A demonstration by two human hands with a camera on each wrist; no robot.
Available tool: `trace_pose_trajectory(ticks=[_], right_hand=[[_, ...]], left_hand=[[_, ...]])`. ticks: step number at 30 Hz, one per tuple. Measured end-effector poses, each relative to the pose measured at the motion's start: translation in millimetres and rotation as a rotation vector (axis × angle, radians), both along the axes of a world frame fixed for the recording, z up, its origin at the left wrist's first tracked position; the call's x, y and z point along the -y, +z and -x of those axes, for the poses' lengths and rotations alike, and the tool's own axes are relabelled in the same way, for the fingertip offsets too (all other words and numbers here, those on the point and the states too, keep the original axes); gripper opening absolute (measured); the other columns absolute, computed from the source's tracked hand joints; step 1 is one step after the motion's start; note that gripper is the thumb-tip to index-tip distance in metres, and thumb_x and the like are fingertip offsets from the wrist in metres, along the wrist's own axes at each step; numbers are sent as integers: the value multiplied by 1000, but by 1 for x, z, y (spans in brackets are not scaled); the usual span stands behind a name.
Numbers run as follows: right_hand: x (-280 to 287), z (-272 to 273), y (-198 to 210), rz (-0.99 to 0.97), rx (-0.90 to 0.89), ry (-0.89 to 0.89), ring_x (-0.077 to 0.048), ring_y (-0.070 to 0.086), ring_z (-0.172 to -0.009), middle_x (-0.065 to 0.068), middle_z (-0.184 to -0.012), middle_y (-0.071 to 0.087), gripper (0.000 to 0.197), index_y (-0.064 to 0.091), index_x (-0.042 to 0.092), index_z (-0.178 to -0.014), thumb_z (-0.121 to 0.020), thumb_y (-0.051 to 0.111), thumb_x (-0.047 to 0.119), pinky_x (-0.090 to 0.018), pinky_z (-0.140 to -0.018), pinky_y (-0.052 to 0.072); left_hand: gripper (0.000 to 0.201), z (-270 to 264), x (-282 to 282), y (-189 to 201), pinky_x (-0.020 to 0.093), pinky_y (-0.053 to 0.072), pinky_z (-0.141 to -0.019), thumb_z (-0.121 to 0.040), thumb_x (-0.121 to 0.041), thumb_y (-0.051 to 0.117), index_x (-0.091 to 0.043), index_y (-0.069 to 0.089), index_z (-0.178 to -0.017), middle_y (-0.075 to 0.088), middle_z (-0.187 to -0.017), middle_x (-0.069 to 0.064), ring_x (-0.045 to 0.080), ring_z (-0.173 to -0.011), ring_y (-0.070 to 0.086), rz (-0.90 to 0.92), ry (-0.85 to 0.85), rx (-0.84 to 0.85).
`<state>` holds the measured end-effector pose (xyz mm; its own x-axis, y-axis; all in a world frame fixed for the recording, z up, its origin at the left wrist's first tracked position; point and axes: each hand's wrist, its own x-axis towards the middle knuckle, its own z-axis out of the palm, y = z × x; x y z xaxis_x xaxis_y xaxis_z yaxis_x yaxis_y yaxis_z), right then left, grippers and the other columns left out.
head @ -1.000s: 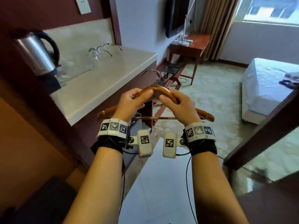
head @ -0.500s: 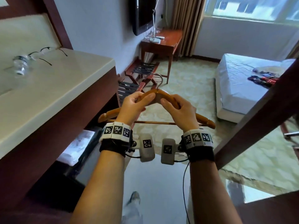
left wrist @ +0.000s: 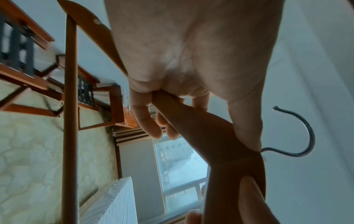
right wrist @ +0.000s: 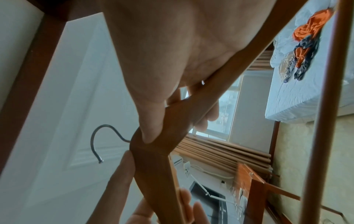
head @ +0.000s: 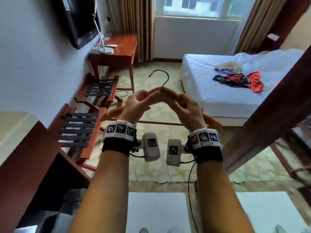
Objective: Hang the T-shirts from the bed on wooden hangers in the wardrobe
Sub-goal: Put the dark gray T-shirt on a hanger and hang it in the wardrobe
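one wooden hanger, hook at 12 o'clock, gripped on both shoulders by left hand and right hand. t-shirts on bed at 2 o'clock. wrist views alone show thumbs pressing the underside.

Hanger shoulders partly behind hands

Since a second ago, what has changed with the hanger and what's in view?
The view has swung right: the counter with the kettle is gone, and the bed with its clothes now shows fully. The hanger stays held at its shoulders by the left hand and right hand; neither grip changed.
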<state>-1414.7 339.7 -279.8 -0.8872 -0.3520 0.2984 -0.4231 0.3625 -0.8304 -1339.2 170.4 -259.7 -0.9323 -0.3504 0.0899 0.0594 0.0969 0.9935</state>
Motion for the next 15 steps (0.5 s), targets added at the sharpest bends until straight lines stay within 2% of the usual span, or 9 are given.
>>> trace_pose_trajectory(ticks=[4,7,9,11,15], right_hand=[[7,70,-7,24,13,-87,-7,59,-73,14,-68,63,29,62,48,-83,-76,56,76,-56,-91,48],[14,127,-19,16,42,-116,-2,54,-67,22,-65,59,30,62,49,-84,-76,55,77,-57,-96,46],[17,169,-27,7,41,-130,-3,57,-70,24,-69,61,28,61,54,-85,-75,54,79,-60,-97,44],[21,215,-33,11,35,-141,-8,60,-75,22,-71,63,28,61,56,-85,-74,53,81,-61,-96,45],[29,317,-35,14,52,-163,-14,65,-84,12,-76,68,36,63,51,-88,-72,53,82,-58,-95,46]], left_hand=[[44,85,14,-4,40,54,-91,-74,-57,71,-18,63,-93,63,-96,5,15,-92,61,34,-75,14],[53,150,23,-14,37,55,-87,-67,-63,71,-17,65,-92,64,-95,5,14,-92,62,38,-105,26],[55,196,26,-24,36,55,-87,-66,-64,70,-17,65,-93,67,-98,7,16,-94,63,39,-122,38],[53,244,30,-32,37,54,-88,-71,-61,71,-14,66,-96,67,-103,10,17,-97,64,33,-127,53],[40,350,36,-32,40,54,-92,-87,-43,70,-7,66,-103,68,-103,9,15,-98,65,46,-119,78]])
